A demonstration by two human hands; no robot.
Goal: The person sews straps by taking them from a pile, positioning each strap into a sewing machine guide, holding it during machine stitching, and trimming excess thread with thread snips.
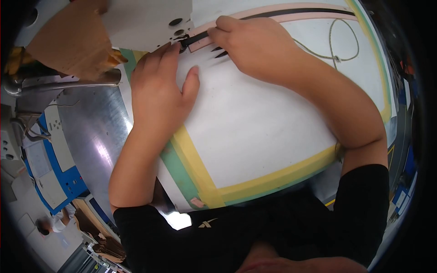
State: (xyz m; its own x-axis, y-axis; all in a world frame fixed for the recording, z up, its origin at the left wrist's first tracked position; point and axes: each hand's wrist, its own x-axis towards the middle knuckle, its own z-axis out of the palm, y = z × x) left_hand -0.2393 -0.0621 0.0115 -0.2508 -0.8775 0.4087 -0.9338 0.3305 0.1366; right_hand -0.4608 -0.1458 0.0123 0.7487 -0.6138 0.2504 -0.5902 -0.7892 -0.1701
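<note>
My right hand is up here, curled with knuckles upward; my left hand lies flat, thumb spread wide and free, its fingertips disappearing at the machine's edge, so what they touch I can't tell.

Below them spreads the big white surface, bordered in yellow tape and green tape. Top left, the pale machine housing looms over my left fingertips, brown paper hanging off its left side. Now the pink band: it sits along the far edge of the surface, and the black strip lies lengthwise along it. Their long axis goes left to right, bowing gently away from me; the near-left end points at the machine and my left fingertips, the other heads off to the far right corner. My right fingertips are at the strip, whether pinching it I can't tell. Right of that, a looped cord lies knotted. Smallest of all, a dark pointed tool pokes out under my right palm, gripped there, tips aimed left.
</note>
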